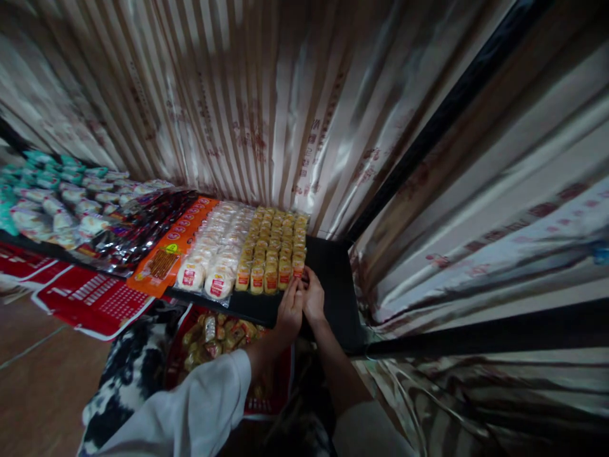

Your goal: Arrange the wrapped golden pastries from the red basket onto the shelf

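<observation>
Both hands meet at the front end of the rightmost row of small yellow wrapped snacks (271,251), which stand in several tight rows on a black shelf (337,273). My left hand (290,309) is closed, its fingertips just below the front packet with a red label (298,269). My right hand (313,296) curls in from the right, fingers bent against the same spot. Whatever lies between the fingers is too small and dim to make out. Left of the yellow rows are two rows of round white wrapped cakes (219,279).
Further left on the shelf lie an orange snack bag (164,263), dark shiny packets (128,235) and white-and-teal wrapped items (61,197). Below the shelf, a red basket (283,381) holds loose yellow packets (219,336). Striped printed curtains (285,114) hang behind and to the right.
</observation>
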{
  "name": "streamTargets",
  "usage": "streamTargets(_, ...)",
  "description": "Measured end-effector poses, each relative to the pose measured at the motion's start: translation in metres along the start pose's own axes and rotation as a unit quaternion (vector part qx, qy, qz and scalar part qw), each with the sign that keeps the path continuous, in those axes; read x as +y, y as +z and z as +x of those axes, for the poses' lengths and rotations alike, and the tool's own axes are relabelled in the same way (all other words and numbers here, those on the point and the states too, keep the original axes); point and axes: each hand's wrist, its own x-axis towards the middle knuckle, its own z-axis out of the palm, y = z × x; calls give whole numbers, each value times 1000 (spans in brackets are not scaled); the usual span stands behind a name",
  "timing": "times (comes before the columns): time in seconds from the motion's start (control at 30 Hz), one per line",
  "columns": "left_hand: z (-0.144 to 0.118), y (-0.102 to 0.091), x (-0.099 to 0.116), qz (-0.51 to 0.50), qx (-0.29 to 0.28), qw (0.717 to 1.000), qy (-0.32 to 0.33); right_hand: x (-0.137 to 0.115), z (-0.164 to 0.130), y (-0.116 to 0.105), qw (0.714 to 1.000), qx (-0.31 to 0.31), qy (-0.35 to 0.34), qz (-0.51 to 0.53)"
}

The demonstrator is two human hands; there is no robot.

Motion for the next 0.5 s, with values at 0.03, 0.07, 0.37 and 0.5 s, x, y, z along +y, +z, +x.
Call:
streamTargets(0.03, 0, 0, 0, 0, -1, 1000, 2, 1, 0, 0, 1000, 3, -1, 0)
streamTargets(0.07, 0, 0, 1, -2, -1, 1000, 4, 2, 0, 1, 1000, 7, -1, 0)
streamTargets(0.37, -4, -3, 9, 8, 0, 1000, -8, 10, 2, 4, 1000, 6, 24, -6)
streamTargets(0.5, -21, -13, 14, 25, 33, 999, 9, 9, -2, 4, 999, 23, 24, -9)
